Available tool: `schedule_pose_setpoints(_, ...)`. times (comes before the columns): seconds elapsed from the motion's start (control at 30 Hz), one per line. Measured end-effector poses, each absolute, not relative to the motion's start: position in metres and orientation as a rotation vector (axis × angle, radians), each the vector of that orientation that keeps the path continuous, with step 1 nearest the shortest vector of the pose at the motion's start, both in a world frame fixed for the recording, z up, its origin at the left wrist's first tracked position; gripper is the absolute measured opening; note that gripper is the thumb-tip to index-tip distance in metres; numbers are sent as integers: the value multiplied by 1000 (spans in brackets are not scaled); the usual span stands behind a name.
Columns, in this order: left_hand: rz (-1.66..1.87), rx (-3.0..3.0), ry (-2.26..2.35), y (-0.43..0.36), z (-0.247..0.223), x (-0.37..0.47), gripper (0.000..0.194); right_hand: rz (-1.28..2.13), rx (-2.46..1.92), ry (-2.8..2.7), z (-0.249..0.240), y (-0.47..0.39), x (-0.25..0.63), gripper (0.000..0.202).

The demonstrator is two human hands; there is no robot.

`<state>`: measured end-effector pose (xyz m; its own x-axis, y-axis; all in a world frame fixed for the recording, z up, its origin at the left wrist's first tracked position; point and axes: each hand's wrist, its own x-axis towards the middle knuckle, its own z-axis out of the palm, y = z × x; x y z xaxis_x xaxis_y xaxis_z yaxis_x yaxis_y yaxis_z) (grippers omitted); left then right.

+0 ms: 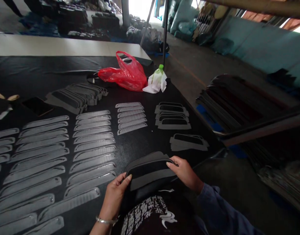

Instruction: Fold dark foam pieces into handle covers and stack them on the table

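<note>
Close to the table's front edge, a dark grey flat piece with a black curved panel (150,172) is held by its two ends. My left hand (116,193) pinches its left end, thumb on top. On the opposite end, my right hand (183,171) grips the upper corner between thumb and fingers. Another grey piece (150,158) shows behind its upper edge; whether it is held too, I cannot tell. Just beyond my right hand lie a few similar pieces (189,142), overlapping. Rows of narrow grey strips with glossy curved edges (93,140) lie left of my left hand.
A fanned stack of grey pieces (76,94) and a dark phone (37,106) lie at the back left. A red plastic bag (130,73) and a green-capped bottle (159,78) stand at the far edge. Stacked dark sheets (238,98) are off to the right.
</note>
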<state>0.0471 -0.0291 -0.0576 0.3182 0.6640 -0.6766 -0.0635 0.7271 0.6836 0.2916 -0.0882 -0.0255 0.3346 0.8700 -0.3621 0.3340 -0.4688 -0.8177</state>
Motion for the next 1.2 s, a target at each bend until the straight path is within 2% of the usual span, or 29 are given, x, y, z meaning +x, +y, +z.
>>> schedule_pose_setpoints(0.37, 535, 738, 1181, -32, -64, 121, 43, 1032, -1963, -1085, -58, -94, 371, 27)
schedule_pose_setpoints(0.5, 454, 784, 1116, -24, -67, 178, 44, 956, -2006, -1049, -64, -103, 423, 32)
schedule_pose_setpoints(0.67, 438, 1125, 1086, -5, -75, 270, 40, 784, -2136, -1024, -68, -109, 507, 36)
schedule_pose_setpoints(0.77, 427, 1237, 1167, 6, -88, 312, 26, 566, -2239, -1119, -72, -104, 538, 37)
schedule_pose_setpoints(0.9, 404, 1392, 1339, 9, -97, 338, 14, -48, -2331, -1411, -81, -78, 535, 39)
schedule_pose_setpoints(1.03, 358, 1503, 1443, 4, -87, 346, 22, -229, -2156, -1820, -105, -48, 515, 44)
schedule_pose_setpoints(1.2, 363, 1698, 1535, -4, -64, 318, 45, -283, -2057, -1989, -131, -36, 518, 48)
